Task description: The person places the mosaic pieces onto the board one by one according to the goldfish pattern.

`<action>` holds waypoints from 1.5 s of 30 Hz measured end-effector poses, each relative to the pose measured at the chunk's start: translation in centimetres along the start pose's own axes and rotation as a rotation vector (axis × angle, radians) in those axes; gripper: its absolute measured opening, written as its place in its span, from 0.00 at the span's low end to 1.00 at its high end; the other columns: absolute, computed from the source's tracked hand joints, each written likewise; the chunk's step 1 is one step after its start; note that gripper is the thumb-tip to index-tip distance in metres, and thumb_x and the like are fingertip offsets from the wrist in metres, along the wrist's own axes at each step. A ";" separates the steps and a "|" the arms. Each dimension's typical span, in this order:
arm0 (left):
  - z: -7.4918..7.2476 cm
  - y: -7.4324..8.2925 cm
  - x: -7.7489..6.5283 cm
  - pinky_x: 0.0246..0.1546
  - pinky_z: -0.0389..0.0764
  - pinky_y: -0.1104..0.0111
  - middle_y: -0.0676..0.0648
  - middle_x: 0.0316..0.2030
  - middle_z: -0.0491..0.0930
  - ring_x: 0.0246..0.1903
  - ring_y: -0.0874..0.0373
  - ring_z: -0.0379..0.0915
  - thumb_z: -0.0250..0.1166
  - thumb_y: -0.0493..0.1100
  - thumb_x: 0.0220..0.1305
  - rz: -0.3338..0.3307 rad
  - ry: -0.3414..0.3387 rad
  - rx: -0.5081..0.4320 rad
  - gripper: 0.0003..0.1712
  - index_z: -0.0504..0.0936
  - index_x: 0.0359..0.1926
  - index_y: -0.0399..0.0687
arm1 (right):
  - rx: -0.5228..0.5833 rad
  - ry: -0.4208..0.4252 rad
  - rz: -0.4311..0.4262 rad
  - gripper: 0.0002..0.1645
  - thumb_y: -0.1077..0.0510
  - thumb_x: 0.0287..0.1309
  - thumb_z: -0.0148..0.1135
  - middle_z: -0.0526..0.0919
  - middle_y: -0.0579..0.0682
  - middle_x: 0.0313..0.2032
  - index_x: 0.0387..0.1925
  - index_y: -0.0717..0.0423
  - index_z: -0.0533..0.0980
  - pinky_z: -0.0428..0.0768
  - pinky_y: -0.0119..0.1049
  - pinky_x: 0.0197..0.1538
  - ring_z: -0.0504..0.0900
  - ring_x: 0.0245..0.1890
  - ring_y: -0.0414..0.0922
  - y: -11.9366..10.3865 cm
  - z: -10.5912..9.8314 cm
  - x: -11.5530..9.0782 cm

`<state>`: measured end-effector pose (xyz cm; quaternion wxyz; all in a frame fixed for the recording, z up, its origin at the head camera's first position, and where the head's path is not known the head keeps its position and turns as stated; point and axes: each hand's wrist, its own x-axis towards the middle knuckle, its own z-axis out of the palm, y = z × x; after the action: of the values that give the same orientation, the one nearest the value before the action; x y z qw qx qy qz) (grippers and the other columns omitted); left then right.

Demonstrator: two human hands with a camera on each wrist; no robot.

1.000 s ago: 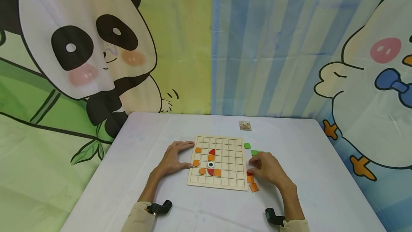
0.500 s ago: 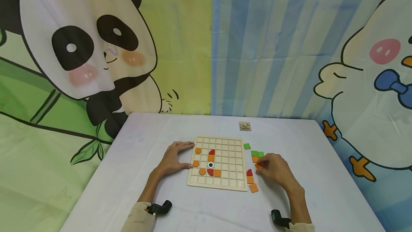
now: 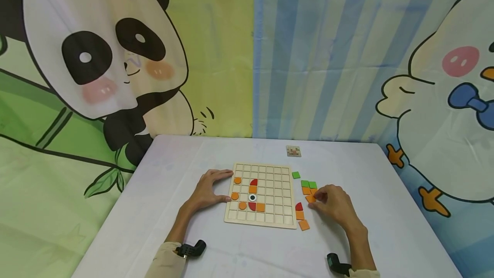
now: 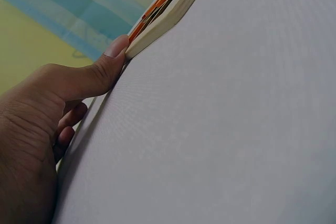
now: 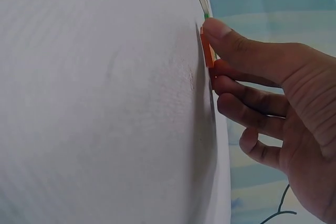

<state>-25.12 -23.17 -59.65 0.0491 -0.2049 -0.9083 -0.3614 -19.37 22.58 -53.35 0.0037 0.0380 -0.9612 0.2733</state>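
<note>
My left hand steadies the left edge of a pale wooden grid board, thumb and fingers spread apart. In the left wrist view, its thumb touches the board's corner. On the board lie several orange discs, red quarter-round pieces, orange square tiles and a black-and-white eye disc. To the right of the board, my right hand pinches an orange square tile between thumb and index finger, close over the table. Its other fingers curl loosely.
Near the right hand are more orange tiles and green tiles. A lone green tile, a red piece and two orange tiles lie along the board's right side. A small patterned card lies farther back.
My right hand has moved away from the board's right edge, rightward to the orange tiles, uncovering the red piece and the green tiles. The left hand and board stay put.
</note>
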 end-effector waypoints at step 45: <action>-0.5 0.8 -0.2 0.75 0.65 0.37 0.55 0.75 0.79 0.74 0.46 0.70 0.89 0.59 0.47 -0.015 -0.015 -0.021 0.52 0.81 0.74 0.61 | 0.084 -0.086 -0.087 0.16 0.72 0.54 0.80 0.90 0.48 0.37 0.45 0.61 0.91 0.87 0.37 0.46 0.81 0.37 0.43 -0.4 0.5 0.6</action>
<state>-24.65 -23.03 -58.85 0.0374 -0.2011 -0.9063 -0.3698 -19.88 21.93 -53.53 -0.0274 0.0915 -0.9455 0.3113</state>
